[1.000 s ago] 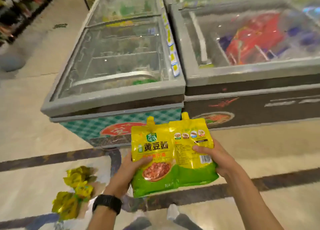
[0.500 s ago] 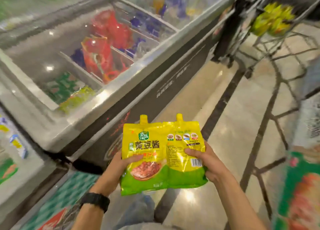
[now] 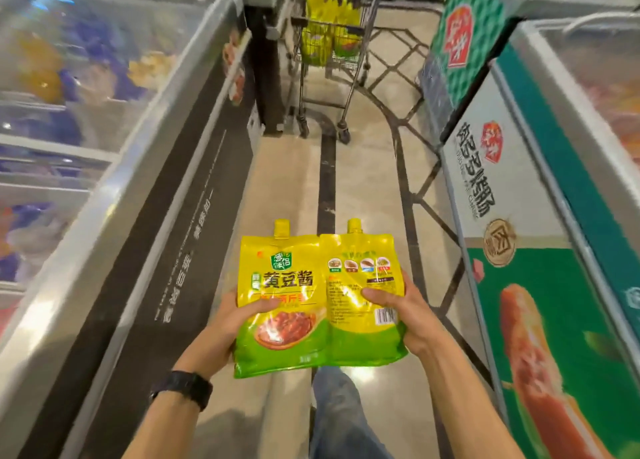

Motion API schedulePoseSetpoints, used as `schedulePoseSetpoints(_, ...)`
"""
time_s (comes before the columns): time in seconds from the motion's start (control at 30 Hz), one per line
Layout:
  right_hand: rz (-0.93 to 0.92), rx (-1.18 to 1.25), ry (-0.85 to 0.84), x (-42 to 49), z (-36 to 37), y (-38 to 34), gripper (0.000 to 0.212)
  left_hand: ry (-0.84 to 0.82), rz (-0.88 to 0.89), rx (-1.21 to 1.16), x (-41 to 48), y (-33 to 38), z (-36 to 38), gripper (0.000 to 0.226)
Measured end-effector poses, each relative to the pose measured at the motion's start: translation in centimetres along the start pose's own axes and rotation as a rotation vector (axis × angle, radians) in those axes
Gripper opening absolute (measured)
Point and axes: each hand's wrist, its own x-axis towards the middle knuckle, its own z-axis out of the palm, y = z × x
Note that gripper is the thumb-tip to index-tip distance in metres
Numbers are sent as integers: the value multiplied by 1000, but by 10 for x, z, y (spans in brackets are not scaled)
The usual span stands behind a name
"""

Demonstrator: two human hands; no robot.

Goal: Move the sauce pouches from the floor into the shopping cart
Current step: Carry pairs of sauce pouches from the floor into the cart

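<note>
So my left hand (image 3: 239, 323) and right hand (image 3: 398, 309) grip the sauce pouches (image 3: 320, 302) side by side, spouts up, with the shopping cart (image 3: 302, 88) dead ahead and well down the aisle.

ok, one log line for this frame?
phase: carry | left hand: grips yellow-green spouted sauce pouch, front showing | right hand: grips second pouch, back showing | wire shopping cart: ahead, yellow pouches inside

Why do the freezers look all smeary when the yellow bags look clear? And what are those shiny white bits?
Head view: the left freezer and right freezer are smeared by motion blur, while the sauce pouches are sharp. Head view: the white bits are lights glaring off the pouches' shiny skin and the polished floor. Head view: the wide lens bends the freezer edges, and the far cart looks soft.
</note>
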Motion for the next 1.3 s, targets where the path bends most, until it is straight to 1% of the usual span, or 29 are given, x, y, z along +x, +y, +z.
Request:
schedulePoseSetpoints(0.07, -3, 24, 14, 39, -14, -33, 69, -28, 15, 28, 47, 30, 19, 101)
schedulePoseSetpoints(0.27, -23, 54, 23, 139, -41, -133, 70, -69, 16, 44, 163, 114, 65, 97)
schedulePoseSetpoints(0.47, -51, 52, 35, 239, -55, -218, 71, -86, 6, 55, 278, 185, 89, 107)
schedulePoseSetpoints(0.57, -60, 83, 59, 291, -58, -262, 69, -127, 12, 42, 345, 224, 99, 103)
schedulePoseSetpoints(0.63, -80, 85, 79, 327, -61, -288, 73, -167, 29, 69, 392, 251, 107, 103)
schedulePoseSetpoints(0.7, -112, 85, 118, 360, -64, -315, 83, -209, 48, 75, 438, 281, 116, 104)
schedulePoseSetpoints(0.73, -126, 88, 148, 376, -67, -331, 80, -222, 41, 73, 461, 296, 122, 104)
schedulePoseSetpoints(0.8, -140, 86, 192, 404, -78, -355, 65, -250, 28, 116, 501, 319, 137, 102)
schedulePoseSetpoints(0.83, -147, 96, 199, 412, -81, -365, 64, -269, 35, 113, 515, 329, 145, 99)
schedulePoseSetpoints(0.9, -136, 123, 225, 443, -97, -390, 73, -287, 13, 105, 559, 351, 164, 97)
schedulePoseSetpoints(0.97, -132, 138, 236, 475, -112, -418, 88, -285, -11, 127, 599, 373, 186, 96)
schedulePoseSetpoints(1.0, -138, 138, 239, 493, -122, -431, 91, -289, -25, 133, 621, 382, 197, 93)
schedulePoseSetpoints(1.03, -150, 140, 233, 514, -134, -444, 88, -299, -37, 129, 643, 390, 208, 93)
schedulePoseSetpoints(1.1, -143, 139, 233, 555, -158, -470, 81, -292, -61, 136, 686, 405, 231, 100)
schedulePoseSetpoints(1.13, -139, 140, 227, 578, -171, -485, 81, -282, -69, 141, 707, 413, 243, 104)
schedulePoseSetpoints(1.23, -122, 101, 216, 642, -202, -531, 93, -235, -88, 120, 763, 441, 277, 110)
schedulePoseSetpoints(1.3, -103, 64, 194, 681, -215, -565, 102, -200, -79, 96, 794, 461, 293, 108)
